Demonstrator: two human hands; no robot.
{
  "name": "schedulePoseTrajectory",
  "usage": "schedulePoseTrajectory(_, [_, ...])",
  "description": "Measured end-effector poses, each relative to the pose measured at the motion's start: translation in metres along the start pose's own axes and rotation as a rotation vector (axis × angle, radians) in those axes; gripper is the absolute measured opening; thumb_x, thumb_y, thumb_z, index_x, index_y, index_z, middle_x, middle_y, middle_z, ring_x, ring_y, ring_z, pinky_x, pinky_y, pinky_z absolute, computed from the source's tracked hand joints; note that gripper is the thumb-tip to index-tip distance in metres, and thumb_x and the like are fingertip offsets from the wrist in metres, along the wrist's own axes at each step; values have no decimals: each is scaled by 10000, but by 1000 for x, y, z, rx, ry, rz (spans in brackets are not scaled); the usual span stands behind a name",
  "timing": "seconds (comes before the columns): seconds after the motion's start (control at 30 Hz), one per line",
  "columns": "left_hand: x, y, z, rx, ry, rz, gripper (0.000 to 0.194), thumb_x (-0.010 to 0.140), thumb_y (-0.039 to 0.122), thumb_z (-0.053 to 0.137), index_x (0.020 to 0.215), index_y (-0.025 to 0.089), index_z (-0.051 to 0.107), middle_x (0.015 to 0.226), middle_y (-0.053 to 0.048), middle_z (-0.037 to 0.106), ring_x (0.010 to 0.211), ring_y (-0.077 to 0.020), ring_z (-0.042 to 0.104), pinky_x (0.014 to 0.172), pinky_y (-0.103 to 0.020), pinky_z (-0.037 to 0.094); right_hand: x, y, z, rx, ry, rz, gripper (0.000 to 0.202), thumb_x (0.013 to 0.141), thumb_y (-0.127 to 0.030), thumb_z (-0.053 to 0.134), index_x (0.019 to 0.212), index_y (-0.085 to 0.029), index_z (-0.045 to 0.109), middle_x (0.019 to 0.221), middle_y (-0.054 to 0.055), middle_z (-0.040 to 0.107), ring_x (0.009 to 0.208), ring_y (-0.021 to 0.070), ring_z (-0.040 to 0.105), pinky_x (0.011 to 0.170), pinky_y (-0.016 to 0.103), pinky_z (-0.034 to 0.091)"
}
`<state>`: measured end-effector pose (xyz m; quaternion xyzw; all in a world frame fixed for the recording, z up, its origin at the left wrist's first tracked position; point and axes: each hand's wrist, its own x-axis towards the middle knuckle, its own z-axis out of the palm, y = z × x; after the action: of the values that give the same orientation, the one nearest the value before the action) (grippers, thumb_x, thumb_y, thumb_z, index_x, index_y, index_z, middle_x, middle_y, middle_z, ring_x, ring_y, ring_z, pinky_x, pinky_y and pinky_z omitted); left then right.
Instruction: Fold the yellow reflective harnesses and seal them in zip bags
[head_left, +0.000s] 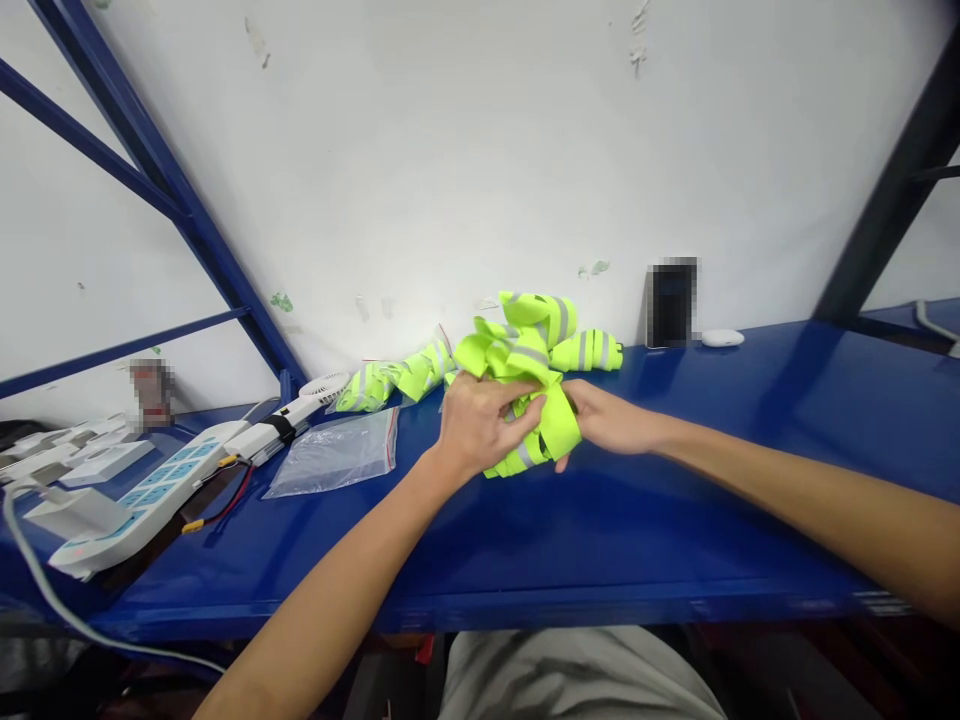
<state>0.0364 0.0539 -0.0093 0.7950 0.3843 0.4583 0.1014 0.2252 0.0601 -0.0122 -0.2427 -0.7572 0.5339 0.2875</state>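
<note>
Between my two hands is a neon yellow reflective band (561,425) with grey stripes, partly looped and folded. My left hand (487,418) pinches its near side, thumb and fingers closed on the fabric. From the right, my right hand (600,415) grips the same band, with most of its fingers hidden behind it. A loose heap of similar bands (517,340) rises just behind my hands. Another band, rolled up (589,351), lies to the right of the heap. To the left, more bands sit in clear plastic bags (397,380).
A flat clear zip bag (337,455) lies on the blue table (712,520). At left are a white power strip (150,490), a cable with yellow connectors (225,500) and a small white fan (322,385). A dark upright object (671,305) and a white case (722,338) stand by the wall.
</note>
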Motion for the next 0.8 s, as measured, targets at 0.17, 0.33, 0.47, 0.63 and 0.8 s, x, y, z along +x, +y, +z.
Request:
schedulePoseTrajectory(0.17, [7,-2,-3,-66,-57,-112,274,757,446,708,937,264,804,482,-7,529,635,-206,511,682,-278,338,-2,-4,-2,-26,-59,54,385,726,-82,554,1087,-129,680,843,49,742,662,179,718,594,286,632])
schedulePoseTrajectory(0.33, [10,-12,-5,-43,-193,-204,340,787,536,666,929,260,805,533,-7,598,577,-185,498,594,-267,277,-3,-4,2,-165,-78,63,322,750,-87,512,1024,-128,674,787,37,716,635,167,686,593,289,599])
schedulePoseTrajectory(0.47, [9,-15,-5,135,-83,-144,331,848,497,605,921,242,803,598,-37,587,650,-203,516,657,-290,343,-3,-4,2,-237,-60,-17,230,761,-104,519,935,-136,666,744,21,688,639,164,646,602,284,555])
schedulePoseTrajectory(0.63, [8,-17,-7,241,50,198,365,865,237,551,1198,261,698,1084,-102,631,1087,-264,518,986,-403,378,-4,-3,0,-379,-9,-147,92,777,-133,539,809,-165,619,771,8,653,743,179,594,664,288,508])
schedulePoseTrajectory(0.8, [10,-18,-11,-185,-400,173,402,928,213,392,1188,286,690,1250,-61,655,1217,-236,551,1070,-396,376,-8,-5,0,-392,-87,-125,65,808,-147,545,764,-169,588,743,-2,598,642,137,507,578,265,451])
